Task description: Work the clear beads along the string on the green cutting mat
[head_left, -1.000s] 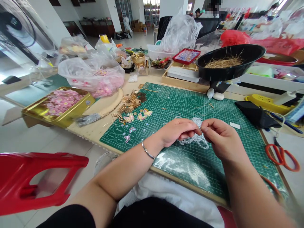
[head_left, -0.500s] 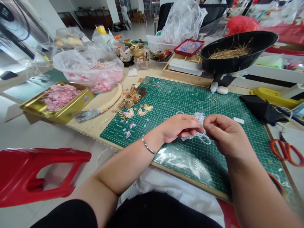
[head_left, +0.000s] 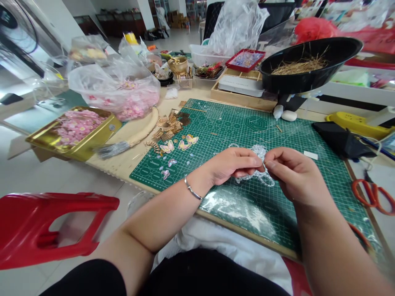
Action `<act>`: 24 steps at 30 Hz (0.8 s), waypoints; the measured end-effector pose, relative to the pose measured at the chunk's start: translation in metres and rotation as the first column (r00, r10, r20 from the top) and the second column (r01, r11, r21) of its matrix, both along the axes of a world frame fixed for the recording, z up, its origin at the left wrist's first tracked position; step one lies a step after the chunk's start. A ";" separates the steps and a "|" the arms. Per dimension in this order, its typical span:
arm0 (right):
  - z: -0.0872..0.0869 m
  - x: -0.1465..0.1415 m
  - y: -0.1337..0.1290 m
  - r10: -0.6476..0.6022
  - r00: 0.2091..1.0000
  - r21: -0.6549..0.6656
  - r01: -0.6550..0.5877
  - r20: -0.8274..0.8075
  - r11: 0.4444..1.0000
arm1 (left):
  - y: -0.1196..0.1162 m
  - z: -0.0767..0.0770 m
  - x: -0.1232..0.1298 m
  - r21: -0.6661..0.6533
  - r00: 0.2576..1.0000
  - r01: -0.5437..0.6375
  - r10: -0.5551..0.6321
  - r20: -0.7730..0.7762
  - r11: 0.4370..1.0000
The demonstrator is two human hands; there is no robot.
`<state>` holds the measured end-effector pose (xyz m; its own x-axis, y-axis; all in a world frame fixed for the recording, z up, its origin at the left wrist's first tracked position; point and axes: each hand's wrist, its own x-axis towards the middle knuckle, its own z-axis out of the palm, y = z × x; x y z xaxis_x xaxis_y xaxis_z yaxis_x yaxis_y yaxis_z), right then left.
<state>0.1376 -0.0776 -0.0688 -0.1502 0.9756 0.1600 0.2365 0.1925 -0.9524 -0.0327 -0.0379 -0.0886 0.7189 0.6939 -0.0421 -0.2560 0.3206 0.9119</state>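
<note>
My left hand (head_left: 236, 165) and my right hand (head_left: 290, 172) meet fingertip to fingertip over the green cutting mat (head_left: 228, 127). Both are closed in a pinch; whatever sits between the fingertips is too small to make out. Right behind and below them lies a heap of clear, glassy bead strands (head_left: 257, 179), partly covered by my fingers. To the left on the mat rest several butterfly pieces (head_left: 167, 146), some pale yellow and pink, some small and purple. Past these is a pile of gold hair combs (head_left: 169, 126).
A gold tin (head_left: 89, 144) of pink flowers and a brush (head_left: 129, 144) lie at the left. A black bowl (head_left: 308, 74) of straw stands at the back right, orange-handled scissors (head_left: 372, 195) at the right. A red stool (head_left: 61, 205) is on the floor at left.
Both hands stay almost in place, fingertips together. The view has shifted very slightly; nothing else visibly differs.
</note>
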 end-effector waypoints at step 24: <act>-0.003 0.003 0.007 -0.100 0.912 0.308 -0.030 0.397 0.951 | 0.003 -0.005 0.003 -0.011 0.993 -0.111 0.111 -0.030 0.994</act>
<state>0.1407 -0.0710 -0.0719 -0.2313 0.8958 0.3794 0.5988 0.4385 -0.6702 -0.0299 -0.0346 -0.0936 0.6358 0.7685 -0.0715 -0.2638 0.3035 0.9156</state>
